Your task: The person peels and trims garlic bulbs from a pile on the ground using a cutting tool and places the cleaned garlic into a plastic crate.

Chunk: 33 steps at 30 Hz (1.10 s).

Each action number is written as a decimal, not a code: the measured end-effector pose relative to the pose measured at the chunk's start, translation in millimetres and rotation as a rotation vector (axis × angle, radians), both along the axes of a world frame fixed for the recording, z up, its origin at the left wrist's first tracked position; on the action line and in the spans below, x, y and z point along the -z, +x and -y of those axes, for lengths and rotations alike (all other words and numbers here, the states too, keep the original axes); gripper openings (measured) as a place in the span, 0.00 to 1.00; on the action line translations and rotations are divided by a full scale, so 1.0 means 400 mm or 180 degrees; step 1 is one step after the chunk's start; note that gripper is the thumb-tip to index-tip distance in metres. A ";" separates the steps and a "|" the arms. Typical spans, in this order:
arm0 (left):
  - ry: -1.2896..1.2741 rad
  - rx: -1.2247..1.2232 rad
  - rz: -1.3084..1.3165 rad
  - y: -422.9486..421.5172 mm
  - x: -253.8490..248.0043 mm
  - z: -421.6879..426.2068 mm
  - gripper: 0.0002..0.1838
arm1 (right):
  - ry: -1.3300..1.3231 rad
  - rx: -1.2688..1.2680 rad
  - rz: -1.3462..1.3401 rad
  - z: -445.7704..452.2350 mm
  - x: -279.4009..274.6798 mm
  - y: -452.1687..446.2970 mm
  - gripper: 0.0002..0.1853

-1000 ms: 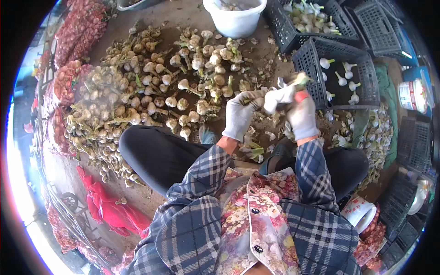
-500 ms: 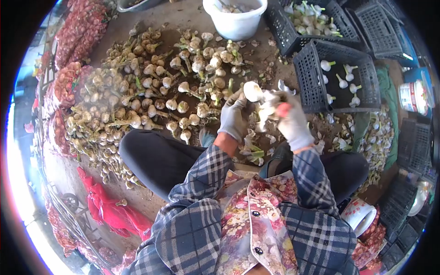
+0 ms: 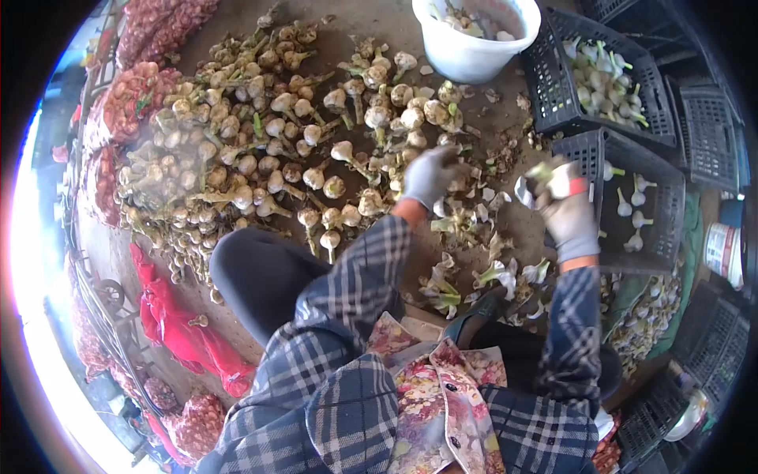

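My left hand [image 3: 429, 178], in a grey-white glove, reaches over the near edge of the garlic pile. Its fingers look apart, slightly blurred, with nothing visible in them. Close by lie unpeeled garlic bulbs [image 3: 412, 118] with dirty skins and stems. My right hand [image 3: 570, 221], gloved too, is closed around a pale garlic bulb [image 3: 559, 181] beside the left wall of the front black crate [image 3: 580, 148]. Something red shows at its fingers; whether that is a handle or a wrap I cannot tell. Several clean white bulbs [image 3: 624, 207] lie inside this crate.
A white tub [image 3: 466, 67] stands at the back, beside another black crate [image 3: 553, 99] holding many trimmed bulbs. Loose skins [image 3: 497, 274] litter the floor before me. Red net sacks [image 3: 130, 99] line the left, with a red net [image 3: 185, 336] nearer. More crates stand at right.
My hands have parted. The right hand has carried the bulb rightward to the front crate, while the left has moved toward the garlic pile. The view has shifted.
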State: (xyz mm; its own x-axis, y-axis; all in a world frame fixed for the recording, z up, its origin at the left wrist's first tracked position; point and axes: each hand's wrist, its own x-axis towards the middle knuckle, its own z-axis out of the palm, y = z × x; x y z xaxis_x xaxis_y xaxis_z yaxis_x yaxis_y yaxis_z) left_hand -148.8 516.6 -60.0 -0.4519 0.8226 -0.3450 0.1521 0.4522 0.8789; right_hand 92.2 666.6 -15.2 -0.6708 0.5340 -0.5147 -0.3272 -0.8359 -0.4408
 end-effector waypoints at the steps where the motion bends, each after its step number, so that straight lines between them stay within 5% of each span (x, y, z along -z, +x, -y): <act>1: -0.0702 0.0085 -0.1085 -0.047 0.070 -0.006 0.22 | 0.0299 0.0937 0.0178 -0.043 -0.099 -0.043 0.28; 2: -0.1176 0.0381 -0.1480 -0.057 0.108 -0.008 0.21 | 0.0939 0.0196 -0.0412 -0.131 -0.147 -0.025 0.32; 3: -0.1657 0.0686 -0.1864 -0.056 0.145 -0.004 0.20 | 0.1507 0.0408 0.0001 -0.184 -0.167 0.002 0.37; 5: -0.1469 0.0828 -0.2010 -0.040 0.258 0.027 0.18 | 0.1244 0.1161 0.0805 -0.232 -0.141 0.031 0.35; 6: -0.1221 0.0940 -0.2210 -0.036 0.286 0.022 0.15 | 0.1136 0.0896 0.1154 -0.223 -0.099 0.051 0.27; 7: -0.0952 0.0736 -0.1827 -0.024 0.274 0.023 0.14 | 0.1009 0.0522 0.1407 -0.200 -0.021 0.060 0.20; 9: -0.0568 0.0637 -0.0660 -0.016 0.182 0.018 0.15 | 0.3264 -0.1107 0.2229 -0.026 0.058 0.007 0.20; 10: -0.0365 0.0675 -0.0456 -0.009 0.130 0.014 0.14 | 0.2740 -0.1678 0.2152 0.051 0.020 -0.061 0.23; 11: -0.0161 0.0713 -0.0244 0.005 0.080 0.010 0.14 | 0.3477 -0.1962 0.2166 0.133 0.014 -0.089 0.27; 13: -0.0246 0.0785 0.0078 0.020 -0.008 0.010 0.18 | 0.2070 -0.1297 0.1719 0.212 0.094 -0.130 0.25; 15: 0.1050 -0.0660 0.2584 0.013 -0.080 0.033 0.27 | 0.1690 -0.0899 0.1502 0.226 0.122 -0.105 0.20; 16: 0.1471 -0.0997 0.3172 0.017 -0.093 0.066 0.36 | 0.1727 -0.0851 0.1496 0.241 0.114 -0.095 0.20; 18: 0.1367 -0.0531 0.2971 0.094 -0.066 0.126 0.38 | 0.0957 -0.0072 0.0360 0.269 0.090 -0.081 0.17; 19: 0.1218 -0.0133 0.2772 0.138 -0.065 0.155 0.39 | 0.0988 -0.0057 0.0343 0.280 0.072 -0.085 0.17; 21: 0.1321 -0.0587 0.3132 0.179 -0.123 0.190 0.41 | 0.1500 -0.0045 0.0866 0.309 0.021 -0.089 0.17; 24: 0.0752 0.0365 0.0511 0.163 -0.178 0.204 0.47 | 0.1611 -0.0232 0.0864 0.331 -0.041 -0.057 0.14; 25: 0.0777 0.0370 0.0494 0.169 -0.194 0.211 0.47 | 0.1601 -0.0260 0.0874 0.338 -0.053 -0.055 0.14; 27: 0.1201 0.0479 -0.0851 0.181 -0.224 0.227 0.46 | 0.1973 0.0021 0.0938 0.355 -0.052 -0.066 0.12; 29: 0.1354 0.0378 -0.0939 0.191 -0.275 0.239 0.44 | 0.1697 -0.0220 0.0393 0.354 -0.056 -0.038 0.13; 33: 0.1582 0.0542 -0.0816 0.185 -0.261 0.250 0.42 | 0.1780 -0.0560 0.0643 0.370 -0.121 -0.005 0.15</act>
